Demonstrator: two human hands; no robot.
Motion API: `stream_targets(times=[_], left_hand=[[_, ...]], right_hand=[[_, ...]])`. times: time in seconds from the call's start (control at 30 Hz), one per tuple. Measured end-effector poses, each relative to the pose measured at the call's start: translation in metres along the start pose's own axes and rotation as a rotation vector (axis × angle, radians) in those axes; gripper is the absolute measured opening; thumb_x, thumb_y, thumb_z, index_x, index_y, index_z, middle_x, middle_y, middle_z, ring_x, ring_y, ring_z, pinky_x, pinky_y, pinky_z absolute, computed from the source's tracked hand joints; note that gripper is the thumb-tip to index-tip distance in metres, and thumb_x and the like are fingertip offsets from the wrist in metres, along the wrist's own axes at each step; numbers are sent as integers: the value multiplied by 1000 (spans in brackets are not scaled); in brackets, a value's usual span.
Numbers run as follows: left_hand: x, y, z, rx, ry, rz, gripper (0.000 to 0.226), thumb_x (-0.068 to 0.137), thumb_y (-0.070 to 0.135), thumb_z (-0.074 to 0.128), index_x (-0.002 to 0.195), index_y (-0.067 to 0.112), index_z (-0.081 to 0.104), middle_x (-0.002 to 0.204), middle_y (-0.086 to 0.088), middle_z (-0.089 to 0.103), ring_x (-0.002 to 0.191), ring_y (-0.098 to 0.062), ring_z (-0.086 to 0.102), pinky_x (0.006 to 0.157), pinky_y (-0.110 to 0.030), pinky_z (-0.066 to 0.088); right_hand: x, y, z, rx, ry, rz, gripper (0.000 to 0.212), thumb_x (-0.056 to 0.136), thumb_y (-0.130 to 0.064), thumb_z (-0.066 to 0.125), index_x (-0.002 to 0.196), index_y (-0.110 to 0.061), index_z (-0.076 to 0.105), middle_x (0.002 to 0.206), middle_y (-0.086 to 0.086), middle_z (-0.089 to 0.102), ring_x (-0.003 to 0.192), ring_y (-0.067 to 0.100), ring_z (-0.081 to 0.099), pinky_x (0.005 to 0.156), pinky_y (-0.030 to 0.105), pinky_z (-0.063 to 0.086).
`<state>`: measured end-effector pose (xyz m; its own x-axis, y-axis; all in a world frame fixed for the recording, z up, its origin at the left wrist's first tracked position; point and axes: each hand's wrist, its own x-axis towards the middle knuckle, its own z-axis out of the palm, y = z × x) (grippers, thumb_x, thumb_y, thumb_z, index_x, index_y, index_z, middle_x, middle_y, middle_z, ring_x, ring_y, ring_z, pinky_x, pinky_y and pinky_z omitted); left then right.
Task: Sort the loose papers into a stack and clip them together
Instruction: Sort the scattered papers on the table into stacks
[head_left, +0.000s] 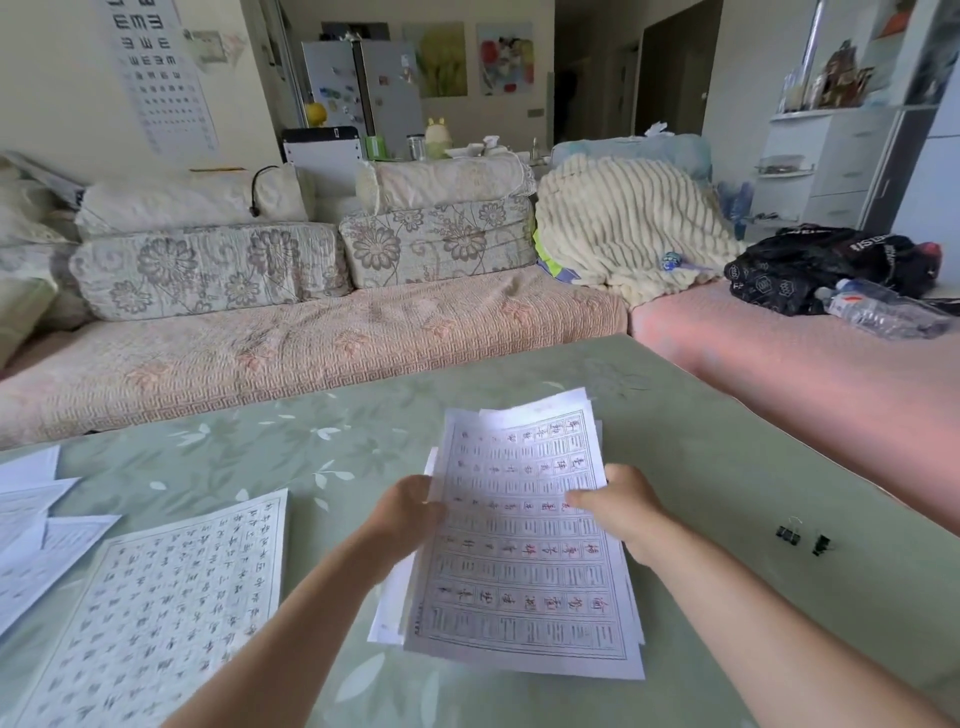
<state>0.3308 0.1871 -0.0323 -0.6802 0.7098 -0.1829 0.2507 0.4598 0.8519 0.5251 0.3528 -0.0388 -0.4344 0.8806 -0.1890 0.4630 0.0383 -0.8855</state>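
Note:
A stack of white printed sheets (524, 566) with grid rows of characters is lifted over the green table (701, 467), its edges uneven. My left hand (405, 512) grips the stack's left edge. My right hand (621, 506) grips its right edge, thumb lying on the top sheet. One loose printed sheet (161, 613) lies flat on the table to the left. More loose sheets (36, 525) overlap at the far left edge. Two black binder clips (788, 535) (821, 544) sit on the table to the right, apart from both hands.
A sofa with floral cushions (311, 332) runs along the table's far side. A cream blanket (623, 223), a black bag (821, 265) and a plastic bottle (883, 306) lie on the pink seat at the right.

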Motion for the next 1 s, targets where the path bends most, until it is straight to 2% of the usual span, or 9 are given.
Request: stream_targets(times=[0.13,0.23,0.33,0.4,0.53,0.67,0.87,0.93,1.0], left_hand=[[15,-2,2,201,157,-133,29,84,18,60,113,21,62,116,-12,64,108,-31,59,87,-33,48],[23,8,4,109,135,-196,37,81,17,64,117,12,58,102,-10,61,92,-29,60,79,-31,49],[28,17,4,75,125,-253,27,77,19,68,95,1,58,73,-9,48,63,-23,46,64,-31,40],[29,18,2,24,98,-293,25,77,17,74,87,0,59,69,-10,48,61,-22,46,61,-29,39],[28,21,2,-30,-5,-234,27,78,18,78,97,1,68,87,-12,71,77,-28,68,69,-30,52],[23,19,7,-113,-76,-117,22,84,9,72,106,12,68,98,-12,73,84,-28,71,71,-36,56],[7,12,-3,-365,-128,-7,26,89,-7,58,110,8,65,109,-16,72,103,-34,67,95,-55,50],[-2,13,-9,-472,-132,35,28,89,-9,57,113,6,64,111,-18,71,106,-36,66,97,-54,49],[-10,14,-18,-531,-115,68,30,89,-8,56,115,6,64,113,-19,70,106,-38,66,96,-54,49]], right_hand=[[0,6,2,-211,110,9,20,84,-25,71,94,-11,60,85,1,64,70,18,60,53,25,40],[4,8,4,-268,119,15,21,83,-28,71,91,-10,64,85,5,69,74,23,64,58,25,44],[8,10,5,-274,103,14,22,81,-30,71,94,-12,67,86,4,71,76,24,67,59,25,45],[10,10,5,-272,92,9,20,82,-28,70,94,-13,67,86,4,71,76,24,67,57,25,43],[10,8,4,-267,76,5,19,83,-28,70,92,-12,64,87,5,70,77,24,66,58,26,44],[7,5,2,-232,62,-28,17,84,-26,67,92,-11,63,82,5,68,66,21,61,53,25,41],[-2,-4,-1,-143,132,-68,30,79,-38,65,95,-13,57,87,2,65,61,16,59,49,23,39],[-5,-11,-2,29,78,-83,40,76,-40,72,104,-18,54,99,-2,66,79,15,64,62,25,49],[-6,-18,-3,196,-37,-85,59,72,-41,78,119,-19,52,111,-5,67,102,17,64,91,37,52]])
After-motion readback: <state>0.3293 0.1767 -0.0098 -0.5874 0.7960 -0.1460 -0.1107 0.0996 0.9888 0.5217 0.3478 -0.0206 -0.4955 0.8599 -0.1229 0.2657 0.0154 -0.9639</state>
